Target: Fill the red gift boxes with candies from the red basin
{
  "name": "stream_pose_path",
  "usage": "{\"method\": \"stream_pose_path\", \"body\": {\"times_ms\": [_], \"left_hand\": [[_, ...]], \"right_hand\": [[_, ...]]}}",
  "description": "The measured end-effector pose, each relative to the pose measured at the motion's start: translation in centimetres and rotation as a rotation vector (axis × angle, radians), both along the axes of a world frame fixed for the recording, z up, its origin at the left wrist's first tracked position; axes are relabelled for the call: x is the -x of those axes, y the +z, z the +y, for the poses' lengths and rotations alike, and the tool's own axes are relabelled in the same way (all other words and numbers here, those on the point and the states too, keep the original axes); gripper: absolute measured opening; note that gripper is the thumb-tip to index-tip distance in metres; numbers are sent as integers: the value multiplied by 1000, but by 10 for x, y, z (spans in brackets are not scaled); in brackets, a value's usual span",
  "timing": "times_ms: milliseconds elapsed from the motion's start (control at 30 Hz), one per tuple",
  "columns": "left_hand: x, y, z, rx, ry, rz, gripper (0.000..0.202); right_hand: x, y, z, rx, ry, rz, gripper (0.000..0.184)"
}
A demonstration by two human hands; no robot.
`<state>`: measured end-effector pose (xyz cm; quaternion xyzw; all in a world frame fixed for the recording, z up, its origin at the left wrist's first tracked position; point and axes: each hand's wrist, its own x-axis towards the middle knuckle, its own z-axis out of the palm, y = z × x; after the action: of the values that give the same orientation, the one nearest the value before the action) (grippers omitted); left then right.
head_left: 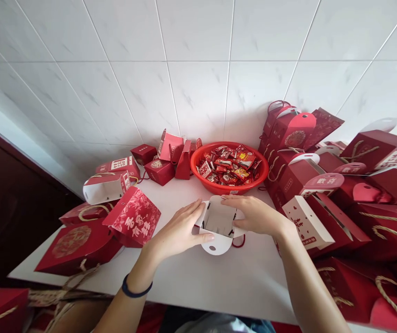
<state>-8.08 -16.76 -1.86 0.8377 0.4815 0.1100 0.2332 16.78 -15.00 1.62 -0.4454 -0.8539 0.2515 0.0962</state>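
A small gift box (219,217) stands on the white table with its top unfolded, showing a white inside. Its rounded near flap (215,246) with a punched hole lies toward me. Along the box's left side is my left hand (180,225), fingers on the side flap and thumb on the near flap. My right hand (255,215) grips the right side, fingertips at the far flap and thumb by the right edge. A loop of dark red cord (239,241) shows beside the box at the right. Parts of the side flaps are hidden under my hands.
A red basin (229,188) full of wrapped sweets (228,164) stands behind the box. Many red gift boxes with rope handles (309,175) are piled at the right. More red boxes (80,245) stand at the left and along the tiled wall (198,92).
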Motion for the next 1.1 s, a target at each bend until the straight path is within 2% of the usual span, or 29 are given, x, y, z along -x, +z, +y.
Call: {"method": "stream_pose_path", "body": {"times_ms": [100,233,367,500,633,833,967,1033,1100], "left_hand": [[1,-2,2,22,-53,-90,77],[0,-3,5,71,-99,-163,85],[-3,-4,11,126,-127,-192,95],[-6,-5,15,96,-172,-268,90],[-5,-7,18,90,-161,-275,89],[-3,-13,21,57,-146,-259,86],[-3,-16,28,-12,-116,-246,78],[-3,-15,32,-43,-115,-240,75],[-4,-14,35,-69,-116,-241,73]], "right_hand": [[-9,-7,-9,136,-132,50,74],[-21,-16,-18,253,-215,162,79],[-30,-27,-23,290,-204,322,86],[-32,-39,-22,312,-174,553,92],[-29,-51,-19,358,-165,718,94],[-26,-71,-12,436,-281,845,111],[-25,-79,-5,339,-332,839,104],[-24,-75,-4,204,-383,782,93],[-22,-64,-3,53,-470,719,75]]}}
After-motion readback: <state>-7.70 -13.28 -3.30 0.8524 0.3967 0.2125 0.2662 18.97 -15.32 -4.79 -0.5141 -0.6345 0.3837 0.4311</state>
